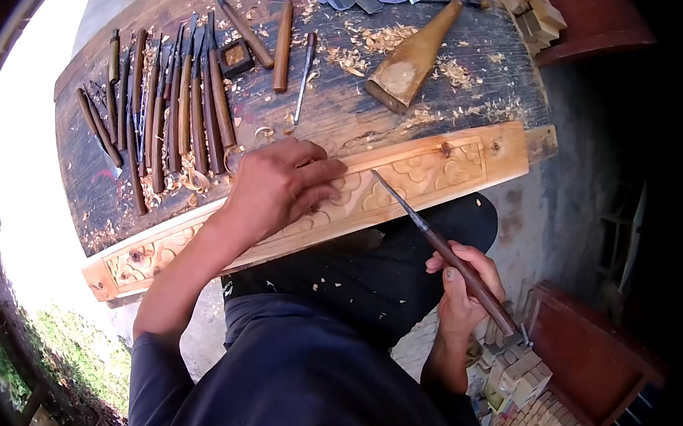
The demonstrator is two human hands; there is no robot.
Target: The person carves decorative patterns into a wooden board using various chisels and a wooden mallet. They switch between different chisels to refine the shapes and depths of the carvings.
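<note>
A long pale wooden board with shallow floral relief carving lies slantwise along the near edge of the bench. My left hand rests over its middle, fingers bent and somewhat apart, with nothing visible in them; part of the carving is hidden beneath. In my right hand, closed round its dark wooden handle, is a carving chisel. Its slim metal blade points up and left, the tip over the carved face just right of my left hand. Whether the tip touches the wood I cannot tell.
Many wooden-handled chisels lie in a row at the bench's left. A wooden mallet, a small dark box and wood shavings are on the worn bench. Wood blocks sit at the far right corner.
</note>
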